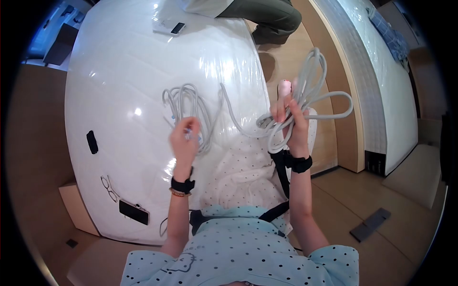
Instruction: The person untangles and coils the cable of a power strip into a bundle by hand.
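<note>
My right hand (296,121) is closed around a looped bundle of grey cable (312,78), held up over my lap at the bed's edge. Several loops stick out above and to the right of the fingers. From this bundle a single strand runs left across the bed. A second coil of grey cable (204,114) lies on the white mattress (129,62), with small light-blue bits near its middle. My left hand (185,136) is over that coil's lower left side, fingers curled and slightly blurred. What they pinch, if anything, is hidden.
On the mattress are a dark phone (134,212), glasses (109,188), a small black item (92,142) and a white box (169,26). Another person's leg (267,16) is at the far edge. A grey flat piece (370,224) lies on the floor to the right.
</note>
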